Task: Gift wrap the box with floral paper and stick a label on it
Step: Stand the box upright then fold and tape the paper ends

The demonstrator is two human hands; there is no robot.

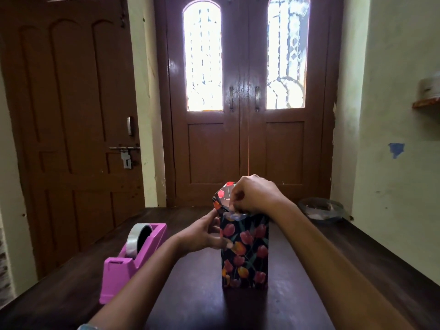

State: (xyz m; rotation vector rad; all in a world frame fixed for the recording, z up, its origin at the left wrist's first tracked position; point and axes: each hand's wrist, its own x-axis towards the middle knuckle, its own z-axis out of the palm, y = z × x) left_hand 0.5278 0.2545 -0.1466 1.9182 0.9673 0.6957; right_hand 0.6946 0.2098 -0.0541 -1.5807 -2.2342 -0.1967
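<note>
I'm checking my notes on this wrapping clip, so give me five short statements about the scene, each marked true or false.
1. The box stands upright on the table. True.
2. The tape dispenser is green. False: it is pink.
3. The right hand pinches the paper at the top end of the box. True.
4. The left hand rests on the tape dispenser. False: it holds the left side of the box, near the top.
5. The top end of the box is neatly folded flat. False: the paper there stands up, open.
</note>
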